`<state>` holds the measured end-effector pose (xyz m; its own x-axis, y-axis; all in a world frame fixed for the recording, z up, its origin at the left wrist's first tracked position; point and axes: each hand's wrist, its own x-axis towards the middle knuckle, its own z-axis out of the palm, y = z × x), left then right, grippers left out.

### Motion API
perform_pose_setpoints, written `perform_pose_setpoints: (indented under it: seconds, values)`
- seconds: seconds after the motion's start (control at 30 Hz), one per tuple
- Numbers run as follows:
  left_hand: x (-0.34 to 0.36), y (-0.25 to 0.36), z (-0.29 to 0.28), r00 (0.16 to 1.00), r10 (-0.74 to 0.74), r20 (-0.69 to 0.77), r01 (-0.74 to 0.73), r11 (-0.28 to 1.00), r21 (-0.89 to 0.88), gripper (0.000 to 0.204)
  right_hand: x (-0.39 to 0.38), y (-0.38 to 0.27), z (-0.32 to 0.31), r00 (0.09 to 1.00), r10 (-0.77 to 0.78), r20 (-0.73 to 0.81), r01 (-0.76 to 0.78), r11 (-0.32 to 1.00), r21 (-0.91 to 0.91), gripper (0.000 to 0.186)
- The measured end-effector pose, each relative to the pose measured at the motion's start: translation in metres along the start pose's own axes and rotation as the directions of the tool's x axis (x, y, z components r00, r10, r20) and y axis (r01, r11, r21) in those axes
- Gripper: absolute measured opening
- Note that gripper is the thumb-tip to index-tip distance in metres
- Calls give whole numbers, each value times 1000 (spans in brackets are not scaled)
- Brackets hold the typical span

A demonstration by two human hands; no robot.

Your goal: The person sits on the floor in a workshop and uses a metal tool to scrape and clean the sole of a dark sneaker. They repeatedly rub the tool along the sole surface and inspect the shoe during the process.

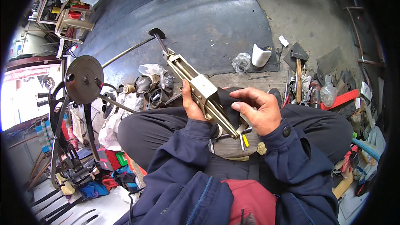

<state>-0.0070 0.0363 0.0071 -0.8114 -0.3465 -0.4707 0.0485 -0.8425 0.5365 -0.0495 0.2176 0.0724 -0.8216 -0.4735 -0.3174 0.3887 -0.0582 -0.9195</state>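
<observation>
A long brass-coloured metal frame (203,85) lies slanted above my lap, with a rod and a dark rounded plate (157,32) at its far end. My left hand (192,106) is closed around the frame's middle, thumb on its near side and the other fingers hidden beneath. Beside the frame hangs a piece of black sheet material (229,103), cloth or leather; I cannot tell which. My right hand (263,110) pinches its right edge between thumb and fingers. Below the frame is a wooden block (230,151) with a small yellow piece (246,140) near it.
To the left stands a black metal machine with a large dark wheel (84,80). Plastic bags (155,74) and rolls lie ahead-left. A white curved piece (261,55), a wooden-handled hammer (298,81) and a red bar (339,99) lie ahead-right. A plastic chair (74,24) stands far left.
</observation>
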Motion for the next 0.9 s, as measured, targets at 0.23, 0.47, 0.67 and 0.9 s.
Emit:
perform_pose_setpoints:
  seconds: [0.23, 0.47, 0.67, 0.9]
  values:
    - [4, -11, -7, 999, -31, 22, 32, 999, -42, 43, 4, 4, 10, 944, -298, 142, 327, 783, -529, 26]
    - [2, -11, -9, 999, -24, 33, 26, 997, -68, 44, 8, 12, 11, 928, -351, 126, 338, 650, -680, 15]
    - [-1, -8, -9, 994, -91, 53, 93, 995, -32, 41, 14, 20, 18, 910, -354, 215, 379, 503, -777, 9]
    - [-9, -2, -6, 993, -112, 37, 110, 993, 36, 57, 7, 16, 10, 923, -257, 287, 382, 506, -774, 9]
